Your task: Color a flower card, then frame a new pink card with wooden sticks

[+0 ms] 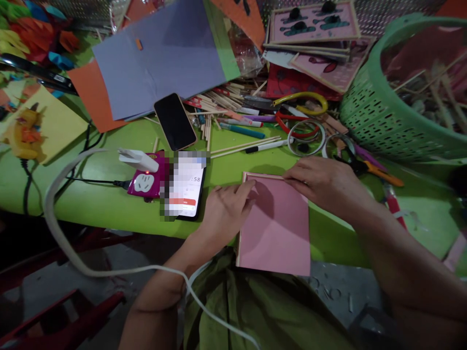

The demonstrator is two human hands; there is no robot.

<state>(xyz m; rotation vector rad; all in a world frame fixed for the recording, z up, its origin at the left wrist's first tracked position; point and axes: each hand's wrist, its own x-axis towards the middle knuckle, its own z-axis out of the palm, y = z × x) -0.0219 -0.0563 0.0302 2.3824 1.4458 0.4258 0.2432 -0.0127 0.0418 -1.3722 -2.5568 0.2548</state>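
Observation:
A pink card (277, 228) lies at the table's front edge, over my lap. Thin wooden sticks run along its left side and its top edge; the right and bottom sides show bare paper. My left hand (228, 206) is closed over the upper left side of the card, fingers bent onto its surface. At the top edge my right hand (321, 182) pinches the end of the wooden stick (260, 176) near the card's upper right corner. The fingertips of this hand partly hide that corner.
Left of the card lie a lit phone (188, 187), a dark phone (175, 121) and a purple power strip (146, 182) with a white cable. Behind are loose sticks, pens, tape rolls (306, 137), orange-handled scissors (383, 173), framed pink cards (314, 24) and a green basket (368, 107).

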